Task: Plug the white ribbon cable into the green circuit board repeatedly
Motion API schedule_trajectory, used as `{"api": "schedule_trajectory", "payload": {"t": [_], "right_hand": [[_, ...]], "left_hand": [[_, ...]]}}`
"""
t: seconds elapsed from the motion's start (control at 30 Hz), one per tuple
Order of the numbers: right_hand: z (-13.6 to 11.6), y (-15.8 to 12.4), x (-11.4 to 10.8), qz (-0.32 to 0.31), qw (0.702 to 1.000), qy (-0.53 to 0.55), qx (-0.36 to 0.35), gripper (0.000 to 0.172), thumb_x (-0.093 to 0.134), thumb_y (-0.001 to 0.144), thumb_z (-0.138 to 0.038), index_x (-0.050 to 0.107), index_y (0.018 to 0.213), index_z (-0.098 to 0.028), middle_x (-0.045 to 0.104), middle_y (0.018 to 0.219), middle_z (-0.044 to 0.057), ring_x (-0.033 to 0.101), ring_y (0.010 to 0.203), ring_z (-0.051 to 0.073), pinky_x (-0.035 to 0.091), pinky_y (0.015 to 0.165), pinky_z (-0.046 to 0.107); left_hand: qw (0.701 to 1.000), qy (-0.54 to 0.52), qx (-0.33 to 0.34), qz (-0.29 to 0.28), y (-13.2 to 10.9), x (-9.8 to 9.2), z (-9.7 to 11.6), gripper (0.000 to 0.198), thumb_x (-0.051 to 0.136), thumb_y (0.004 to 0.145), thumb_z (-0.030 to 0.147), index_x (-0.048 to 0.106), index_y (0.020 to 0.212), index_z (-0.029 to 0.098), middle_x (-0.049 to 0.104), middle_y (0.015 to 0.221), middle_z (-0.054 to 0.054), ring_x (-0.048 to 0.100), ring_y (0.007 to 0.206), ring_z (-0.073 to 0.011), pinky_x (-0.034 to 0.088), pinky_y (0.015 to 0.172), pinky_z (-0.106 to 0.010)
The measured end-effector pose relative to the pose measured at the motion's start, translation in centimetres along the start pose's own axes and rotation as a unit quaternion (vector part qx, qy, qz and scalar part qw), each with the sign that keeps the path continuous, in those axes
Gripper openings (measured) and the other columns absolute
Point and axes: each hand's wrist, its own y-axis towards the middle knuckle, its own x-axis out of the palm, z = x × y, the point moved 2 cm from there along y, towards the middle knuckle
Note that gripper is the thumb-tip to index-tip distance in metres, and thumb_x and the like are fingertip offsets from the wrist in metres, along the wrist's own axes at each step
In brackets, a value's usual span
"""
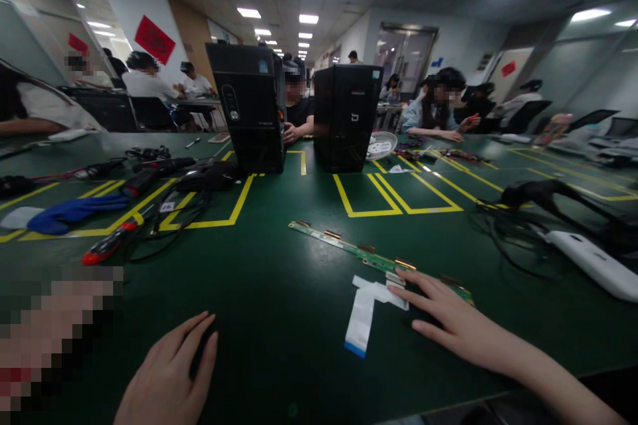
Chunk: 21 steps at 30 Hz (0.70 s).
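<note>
My right hand (443, 312) lies with fingers spread at a long, narrow green circuit board (343, 244), its fingertips over the board's near edge and a white flat ribbon cable (363, 315). The cable is folded into an angle and has a blue end. Under and behind my fingers, part of the board and of the cable is hidden. On the left, my left hand (172, 368) rests above the green table with its fingers stretched out and nothing in them.
A red and black screwdriver (109, 244) and a blue glove (77, 212) lie at left. Two black computer towers (249, 106) stand ahead, with a person behind them. Black cables and a white device (595, 264) are at right. Yellow tape (373, 214) marks the table.
</note>
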Motion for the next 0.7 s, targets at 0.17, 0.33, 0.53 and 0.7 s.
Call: {"api": "schedule_trajectory", "payload": {"t": [0.17,0.33,0.53,0.7], "right_hand": [[2.6,-2.8,1.2,0.074,0.989,-0.064,0.115,0.056,0.035,0.096,-0.059,0.044,0.145,-0.032,0.045,0.148,0.01,0.045,0.133,0.031,0.044,0.105,0.057],[6.0,-4.7,2.5,0.139,0.967,-0.092,0.194,0.061,0.032,0.093,-0.063,0.051,0.14,-0.029,0.051,0.142,0.011,0.05,0.129,0.031,0.044,0.105,0.055],[9.8,-5.6,2.0,0.143,0.95,-0.087,0.262,0.058,0.031,0.093,-0.055,0.057,0.134,-0.023,0.055,0.137,0.014,0.047,0.131,0.033,0.04,0.108,0.054],[13.8,-6.8,1.5,0.13,0.956,-0.147,0.218,0.05,0.028,0.09,-0.039,0.068,0.114,-0.021,0.054,0.137,0.02,0.046,0.129,0.037,0.036,0.106,0.057]], "left_hand": [[1.0,0.002,-0.007,-0.004,0.1,-0.1,0.0,0.058,0.033,0.094,0.054,0.063,0.125,0.014,0.062,0.127,-0.014,0.057,0.118,-0.0317,0.045,0.102,-0.052],[1.0,-0.001,-0.001,-0.002,0.0,-0.1,0.0,0.059,0.032,0.093,0.054,0.064,0.123,0.014,0.062,0.127,-0.014,0.057,0.118,-0.0311,0.045,0.103,-0.051],[1.0,0.0,-0.005,-0.003,0.0,0.0,0.0,0.057,0.033,0.094,0.054,0.063,0.125,0.017,0.062,0.128,-0.013,0.057,0.12,-0.0307,0.045,0.102,-0.05],[1.0,0.002,-0.008,-0.008,0.1,-0.2,0.1,0.054,0.035,0.094,0.052,0.063,0.124,0.018,0.063,0.128,-0.012,0.058,0.119,-0.0309,0.046,0.102,-0.05]]}}
